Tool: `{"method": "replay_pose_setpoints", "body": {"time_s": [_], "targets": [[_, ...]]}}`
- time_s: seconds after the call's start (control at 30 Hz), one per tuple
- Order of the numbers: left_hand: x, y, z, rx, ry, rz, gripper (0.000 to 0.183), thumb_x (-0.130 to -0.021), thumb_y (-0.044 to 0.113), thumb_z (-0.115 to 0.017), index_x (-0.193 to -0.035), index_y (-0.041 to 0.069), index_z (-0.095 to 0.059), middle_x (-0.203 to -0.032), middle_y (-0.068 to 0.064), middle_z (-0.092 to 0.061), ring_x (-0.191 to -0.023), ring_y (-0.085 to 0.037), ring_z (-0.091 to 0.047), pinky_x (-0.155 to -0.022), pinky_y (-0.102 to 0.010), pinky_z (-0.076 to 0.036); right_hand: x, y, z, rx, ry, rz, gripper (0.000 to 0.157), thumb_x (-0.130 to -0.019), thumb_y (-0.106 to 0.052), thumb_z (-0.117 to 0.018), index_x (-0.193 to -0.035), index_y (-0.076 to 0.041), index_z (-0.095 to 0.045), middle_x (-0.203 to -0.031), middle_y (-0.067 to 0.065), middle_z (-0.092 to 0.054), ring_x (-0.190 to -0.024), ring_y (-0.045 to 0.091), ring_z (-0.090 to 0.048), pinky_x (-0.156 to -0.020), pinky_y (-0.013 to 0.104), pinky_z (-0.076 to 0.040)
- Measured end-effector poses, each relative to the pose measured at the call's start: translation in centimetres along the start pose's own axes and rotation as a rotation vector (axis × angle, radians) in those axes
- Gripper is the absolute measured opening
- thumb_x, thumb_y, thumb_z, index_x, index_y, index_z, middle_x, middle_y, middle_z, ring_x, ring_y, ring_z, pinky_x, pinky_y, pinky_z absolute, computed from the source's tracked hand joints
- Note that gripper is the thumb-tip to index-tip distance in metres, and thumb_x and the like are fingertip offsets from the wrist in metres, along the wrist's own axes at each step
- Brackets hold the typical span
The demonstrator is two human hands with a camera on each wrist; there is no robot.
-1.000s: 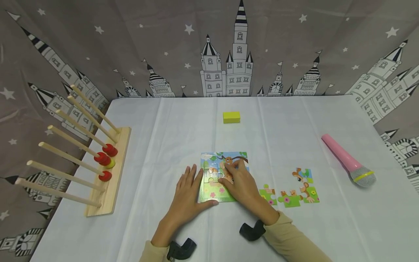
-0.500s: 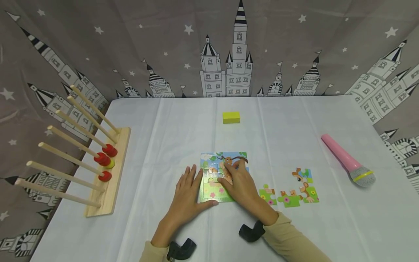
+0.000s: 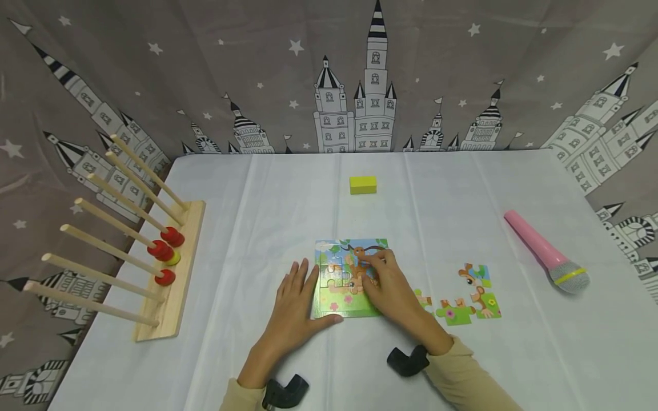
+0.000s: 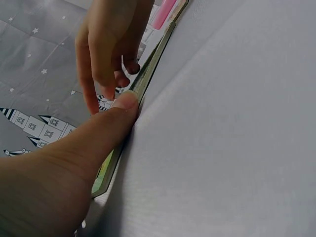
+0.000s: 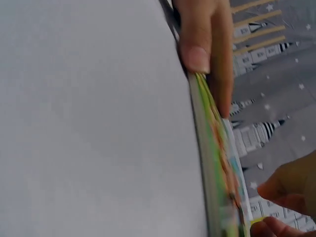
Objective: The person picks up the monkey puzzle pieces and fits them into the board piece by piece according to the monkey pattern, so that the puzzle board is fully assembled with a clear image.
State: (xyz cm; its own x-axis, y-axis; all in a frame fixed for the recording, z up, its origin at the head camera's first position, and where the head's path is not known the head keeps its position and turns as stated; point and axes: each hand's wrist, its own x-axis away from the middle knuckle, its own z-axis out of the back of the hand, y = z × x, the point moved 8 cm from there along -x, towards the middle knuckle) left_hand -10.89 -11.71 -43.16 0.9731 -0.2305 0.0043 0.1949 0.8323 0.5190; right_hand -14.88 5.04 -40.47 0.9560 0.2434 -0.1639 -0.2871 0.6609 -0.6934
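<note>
A jigsaw board (image 3: 329, 305) with a monkey picture lies mid-table in the head view, with several pieces fitted in it. My left hand (image 3: 290, 311) rests flat at its left side, fingers straight and thumb along the near edge; the left wrist view shows the thumb (image 4: 106, 126) on that edge. Over the board's right part is my right hand (image 3: 393, 291), thumb and forefinger apart. A gap shows between its fingers (image 5: 276, 229) and thumb in the right wrist view, with nothing seen between them. The board's right side is partly hidden beneath this hand.
Loose jigsaw pieces (image 3: 456, 314) lie right of the board, one partly covered by my right hand. A pink toy microphone (image 3: 545, 251) is farther right. A yellow block (image 3: 362, 185) sits behind the board. At left stands a wooden peg rack (image 3: 187, 257) with red and yellow beads.
My right hand has let go of a jigsaw piece in the middle of the board and shifted slightly right, uncovering more of the monkey picture. The left hand has stayed put.
</note>
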Motion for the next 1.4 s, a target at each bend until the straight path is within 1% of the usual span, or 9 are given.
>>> {"method": "replay_pose_setpoints", "body": {"time_s": [0.13,0.23,0.33,0.53,0.67,0.8,0.97,1.13,1.4], "targets": [[0.0,0.0,0.0,0.005,-0.001,0.004,0.102,-0.068,0.060,-0.067,-0.144,0.007,-0.024,-0.152,-0.015,-0.013,-0.142,-0.030,-0.003,-0.113,-0.049,-0.009,0.2,1.0,1.7,-0.002,-0.012,-0.022,0.031,-0.083,-0.010,-0.060,-0.114,-0.008,-0.061,-0.102,0.009,-0.052,-0.077,0.012,-0.046,-0.066,0.024,-0.042],[0.0,-0.1,0.0,0.005,-0.001,0.006,0.102,-0.068,0.060,-0.067,-0.144,0.007,-0.024,-0.152,-0.015,-0.013,-0.142,-0.029,-0.002,-0.113,-0.049,-0.009,0.4,2.2,3.6,0.007,0.014,-0.016,0.027,-0.084,-0.011,-0.061,-0.110,-0.006,-0.063,-0.100,0.009,-0.058,-0.086,0.017,-0.052,-0.074,0.033,-0.044],[0.0,-0.1,0.0,0.004,-0.001,0.008,0.102,-0.068,0.061,-0.066,-0.144,0.008,-0.024,-0.152,-0.014,-0.012,-0.142,-0.029,-0.002,-0.113,-0.049,-0.009,0.9,3.9,5.6,0.031,0.038,-0.053,0.024,-0.084,-0.011,-0.061,-0.107,-0.005,-0.064,-0.099,0.009,-0.062,-0.090,0.021,-0.055,-0.076,0.035,-0.042],[-0.1,-0.1,0.0,0.005,0.000,0.007,0.103,-0.068,0.061,-0.066,-0.144,0.008,-0.023,-0.153,-0.014,-0.012,-0.142,-0.029,-0.002,-0.113,-0.048,-0.008,2.6,7.7,9.7,0.100,0.080,-0.189,0.023,-0.088,-0.015,-0.057,-0.105,-0.002,-0.064,-0.100,0.015,-0.062,-0.091,0.026,-0.056,-0.076,0.040,-0.043],[-0.1,-0.2,0.0,0.007,0.001,0.008,0.103,-0.067,0.062,-0.066,-0.144,0.007,-0.024,-0.153,-0.014,-0.012,-0.142,-0.029,-0.002,-0.113,-0.048,-0.007,4.0,10.1,12.2,0.145,0.117,-0.245,0.027,-0.089,-0.019,-0.055,-0.107,0.000,-0.062,-0.100,0.019,-0.061,-0.093,0.031,-0.057,-0.075,0.045,-0.045],[-0.1,-0.2,0.0,0.006,0.000,0.008,0.103,-0.067,0.062,-0.066,-0.144,0.007,-0.024,-0.152,-0.014,-0.012,-0.142,-0.030,-0.002,-0.113,-0.048,-0.007,5.2,12.0,13.9,0.161,0.112,-0.302,0.032,-0.092,-0.024,-0.051,-0.111,0.001,-0.059,-0.104,0.022,-0.059,-0.096,0.034,-0.055,-0.075,0.047,-0.044],[-0.1,-0.2,0.0,0.004,0.001,0.007,0.102,-0.068,0.062,-0.066,-0.144,0.007,-0.024,-0.152,-0.015,-0.013,-0.142,-0.030,-0.002,-0.113,-0.048,-0.008,6.2,13.8,15.0,0.186,0.111,-0.371,0.036,-0.093,-0.023,-0.049,-0.114,0.004,-0.056,-0.104,0.024,-0.056,-0.094,0.034,-0.053,-0.075,0.045,-0.045],[0.0,-0.1,0.0,0.009,-0.002,0.010,0.102,-0.067,0.061,-0.066,-0.144,0.007,-0.024,-0.152,-0.014,-0.012,-0.142,-0.030,-0.002,-0.113,-0.048,-0.008,6.6,14.8,15.0,0.187,0.092,-0.417,0.038,-0.092,-0.023,-0.049,-0.115,0.007,-0.054,-0.103,0.026,-0.056,-0.093,0.035,-0.053,-0.077,0.048,-0.045],[0.0,-0.1,-0.1,0.014,-0.001,0.013,0.102,-0.067,0.061,-0.067,-0.144,0.008,-0.025,-0.152,-0.014,-0.012,-0.142,-0.029,-0.003,-0.113,-0.048,-0.008,6.4,14.4,14.4,0.197,0.051,-0.345,0.051,-0.086,-0.027,-0.060,-0.113,0.016,-0.051,-0.101,0.030,-0.051,-0.088,0.033,-0.045,-0.073,0.045,-0.040]]}}
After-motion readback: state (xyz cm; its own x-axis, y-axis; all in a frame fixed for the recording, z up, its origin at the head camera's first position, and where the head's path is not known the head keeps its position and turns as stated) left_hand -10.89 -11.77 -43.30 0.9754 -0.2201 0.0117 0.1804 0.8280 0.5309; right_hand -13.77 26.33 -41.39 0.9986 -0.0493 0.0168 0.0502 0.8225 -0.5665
